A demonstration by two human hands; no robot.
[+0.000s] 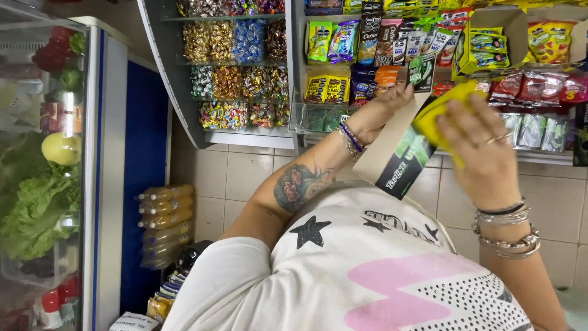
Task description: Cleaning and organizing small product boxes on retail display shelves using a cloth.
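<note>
My left hand (381,111) grips the far side of an open cardboard display box (397,160) with a black and green front, held tilted in front of my chest. My right hand (481,152) is closed on yellow packets (436,110) at the mouth of the box. Rings and several bracelets are on my right hand and wrist, and beaded bracelets on my left wrist. The inside of the box is hidden from view.
Shelves of snack packets (380,43) and bagged sweets (236,67) stand right behind the box. An open yellow carton (487,46) sits on the upper right shelf. A glass-door fridge (43,184) with lettuce is at left. Bottles (164,224) are stacked by the tiled wall.
</note>
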